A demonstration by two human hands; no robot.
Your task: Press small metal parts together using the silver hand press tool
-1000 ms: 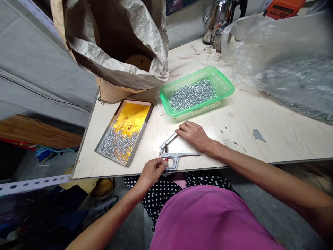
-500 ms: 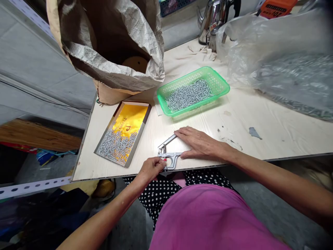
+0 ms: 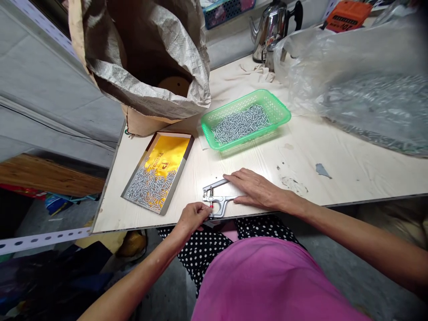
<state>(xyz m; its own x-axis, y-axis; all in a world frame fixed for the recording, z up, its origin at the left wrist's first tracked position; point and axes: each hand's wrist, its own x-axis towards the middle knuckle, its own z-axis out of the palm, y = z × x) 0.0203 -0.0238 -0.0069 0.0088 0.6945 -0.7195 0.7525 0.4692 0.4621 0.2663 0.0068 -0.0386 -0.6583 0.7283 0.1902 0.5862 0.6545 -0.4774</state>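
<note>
Silver snap-fastener pliers (image 3: 219,199), with a coiled spring and a red part at the jaw, lie at the table's front edge. My right hand (image 3: 257,189) grips the two handles, fingers on the upper one and thumb by the lower. My left hand (image 3: 195,216) is closed in a pinch at the jaw; whatever lies between its fingertips is too small to make out. To the left is a shallow tray (image 3: 180,178) with a yellow lining, holding many small silver cylindrical pieces (image 3: 149,189). Beyond the pliers, a green plastic basket (image 3: 281,117) contains similar pieces.
A large paper-and-woven sack (image 3: 140,93) stands open at the back left. On the right lies a clear plastic bag (image 3: 307,84) full of silver pieces. A metal kettle (image 3: 270,33), a blue basket (image 3: 227,13) and an orange packet (image 3: 349,17) are at the back.
The upper handle of the pliers has come down slightly towards the lower one, with my right fingers. My left hand stays at the jaw. The view has shifted a little.
</note>
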